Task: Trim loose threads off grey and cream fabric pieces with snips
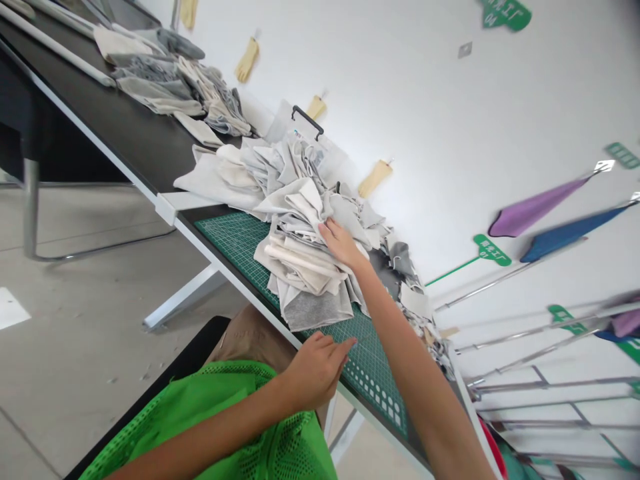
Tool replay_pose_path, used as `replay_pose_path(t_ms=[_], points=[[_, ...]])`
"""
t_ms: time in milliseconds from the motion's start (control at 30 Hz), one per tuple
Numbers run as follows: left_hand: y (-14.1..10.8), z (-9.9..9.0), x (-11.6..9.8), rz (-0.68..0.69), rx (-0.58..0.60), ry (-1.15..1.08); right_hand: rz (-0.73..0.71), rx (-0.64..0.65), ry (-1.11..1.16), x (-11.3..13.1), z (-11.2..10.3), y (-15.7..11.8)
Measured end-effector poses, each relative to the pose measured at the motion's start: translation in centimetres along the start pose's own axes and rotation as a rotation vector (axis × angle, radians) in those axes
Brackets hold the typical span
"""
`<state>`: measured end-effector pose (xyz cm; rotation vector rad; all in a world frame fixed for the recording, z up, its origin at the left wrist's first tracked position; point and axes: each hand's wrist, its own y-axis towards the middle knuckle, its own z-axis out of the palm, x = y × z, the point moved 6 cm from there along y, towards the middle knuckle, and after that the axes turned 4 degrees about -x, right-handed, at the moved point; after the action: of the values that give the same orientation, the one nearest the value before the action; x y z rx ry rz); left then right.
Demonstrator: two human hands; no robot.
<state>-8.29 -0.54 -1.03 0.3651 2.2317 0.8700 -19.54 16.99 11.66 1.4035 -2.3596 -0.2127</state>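
Observation:
A stack of folded light grey and cream fabric pieces [305,260] lies on the green cutting mat [370,347]. My right hand [345,243] reaches to the top of this stack, its fingers closed on a pale fabric piece [300,200]; part of the grip is hidden in the folds. By the front edge of the table, just below the stack, hovers my left hand [320,370]. Its index finger points out and the other fingers curl loosely, with nothing visible in them. A darker grey piece [320,310] hangs out at the stack's bottom.
Behind the stack is a heap of fabric [280,163] beside a clear box with a black handle [307,122]. More cloth [175,83] lies on the black table farther left, and scraps [415,300] along the wall side. A metal-legged chair [31,207] stands left.

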Motion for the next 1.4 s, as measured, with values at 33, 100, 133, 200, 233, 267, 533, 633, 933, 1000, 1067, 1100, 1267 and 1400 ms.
replay_pose_path(t_ms=[33, 100, 133, 200, 233, 267, 533, 633, 933, 1000, 1067, 1100, 1267, 1400], points=[[0.0, 0.0, 0.0, 0.000, 0.000, -0.002, 0.000, 0.011, 0.021, -0.2, -0.3, -0.2], [0.0, 0.1, 0.0, -0.004, 0.006, -0.011, 0.001, 0.012, 0.029, -0.2, -2.0, -0.7], [0.0, 0.1, 0.0, -0.010, 0.008, -0.017, -0.009, -0.023, 0.013, 0.0, -3.4, -1.0], [-0.1, 0.2, 0.1, -0.022, 0.014, -0.029, -0.042, -0.171, -0.036, 0.5, -6.7, -2.2], [-0.1, 0.2, 0.1, -0.026, 0.018, -0.035, -0.055, -0.266, -0.061, 0.5, -8.3, -3.1], [-0.1, 0.2, 0.1, -0.030, 0.021, -0.041, -0.055, -0.360, -0.090, 0.1, -9.7, -4.1], [-0.1, 0.1, 0.0, -0.053, 0.016, -0.081, 0.395, -0.492, -0.340, -15.5, -9.0, -14.7], [-0.1, 0.2, 0.0, -0.050, 0.010, -0.069, 0.586, -0.125, -0.354, -20.8, -2.9, -18.0], [-0.2, 0.1, -0.1, -0.044, 0.035, -0.054, 0.619, 0.124, -0.295, -22.0, 1.9, -19.7], [-0.2, 0.1, 0.0, -0.039, 0.032, -0.053, 0.602, 0.088, -0.256, -21.8, 1.2, -19.3], [-0.2, 0.1, 0.0, -0.032, 0.027, -0.055, 0.602, -0.001, -0.221, -21.7, 0.1, -19.2], [-0.1, 0.1, 0.0, -0.027, 0.026, -0.056, 0.611, -0.049, -0.212, -21.8, -0.6, -19.2], [0.1, -0.6, -0.3, -0.026, 0.024, -0.058, 0.652, -0.436, -0.258, -22.1, -6.1, -20.6], [0.1, -0.8, 0.1, -0.066, 0.072, -0.111, 0.589, -0.532, -0.273, -23.3, -8.1, -21.7]])
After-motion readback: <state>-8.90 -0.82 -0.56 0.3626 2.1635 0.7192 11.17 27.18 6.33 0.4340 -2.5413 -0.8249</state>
